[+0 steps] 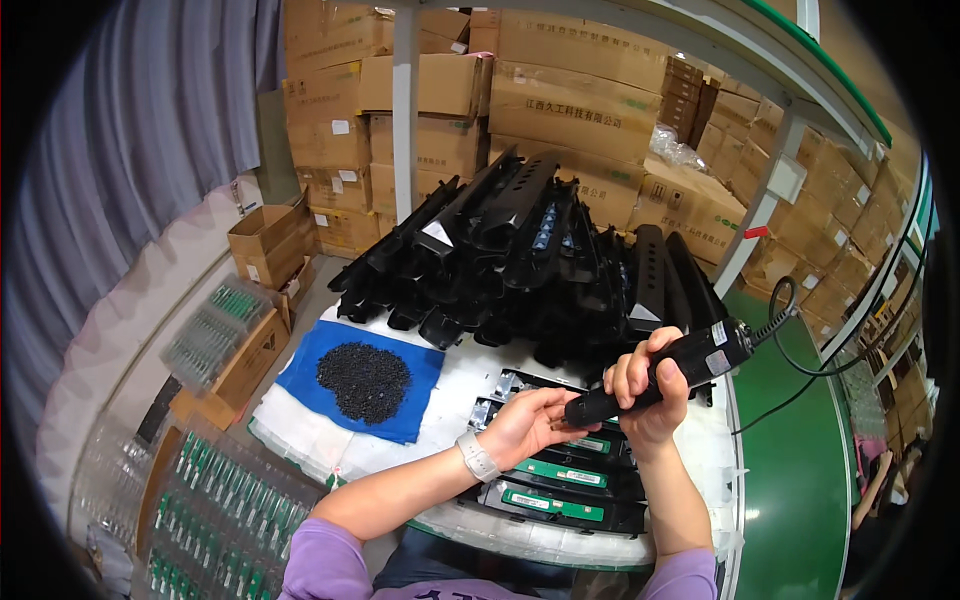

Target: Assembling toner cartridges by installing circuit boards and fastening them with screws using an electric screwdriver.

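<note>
- Above the row of green boards point(563, 472): black corded tool point(700, 357), held by the right hand point(648, 388), its fingers curled round the barrel. A loosened grip could drop it onto the boards.
- Over the far part of the row: left hand point(528, 428), its fingers nearly closed at the tool's nose; whether they hold anything small cannot be told. Were the tool to start there, a fingertip could be caught.
- Left of the row: blue cloth point(300, 380) bearing small black pieces point(362, 382). A forearm dragging the cloth could scatter them over the bench point(345, 455).
- Beyond the row: black housings point(500, 235), loosely heaped; a knock could slide one down.
- Right of the row: looped cord point(775, 326); a snag could pull the nose aside.
</note>
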The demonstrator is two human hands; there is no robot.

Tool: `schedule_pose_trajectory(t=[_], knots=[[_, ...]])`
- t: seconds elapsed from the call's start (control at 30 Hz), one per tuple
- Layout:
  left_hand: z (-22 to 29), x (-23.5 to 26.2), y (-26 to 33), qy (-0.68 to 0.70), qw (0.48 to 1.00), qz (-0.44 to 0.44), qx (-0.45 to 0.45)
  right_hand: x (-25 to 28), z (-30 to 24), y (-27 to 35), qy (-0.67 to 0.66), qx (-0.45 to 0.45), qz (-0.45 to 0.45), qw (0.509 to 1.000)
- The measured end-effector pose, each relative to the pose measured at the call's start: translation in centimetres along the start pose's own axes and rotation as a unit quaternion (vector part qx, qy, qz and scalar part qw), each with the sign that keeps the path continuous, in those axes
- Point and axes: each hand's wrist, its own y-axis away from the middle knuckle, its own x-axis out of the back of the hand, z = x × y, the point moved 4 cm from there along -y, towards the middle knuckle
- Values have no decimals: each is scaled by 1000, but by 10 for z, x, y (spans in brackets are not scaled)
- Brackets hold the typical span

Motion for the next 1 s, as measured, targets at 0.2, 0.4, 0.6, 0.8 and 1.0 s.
schedule_pose_trajectory(t=[0.2, 0.4, 0.6, 0.8, 1.0], knots=[[-9, 4, 6, -36, 998, 1, 46, 8, -4, 6, -19, -4, 7, 1000], [2, 6, 5, -124, 992, -33, 20, 17, -31, -12, -28, 33, 37, 998], [14, 7, -3, -131, 991, -14, -24, 27, -38, -20, -48, 35, -11, 998], [9, 7, -2, -91, 996, -2, 5, 32, -41, -14, -22, 47, -7, 999], [8, 5, 2, -149, 989, 14, 3, 34, -44, -12, -27, 44, 4, 999]])
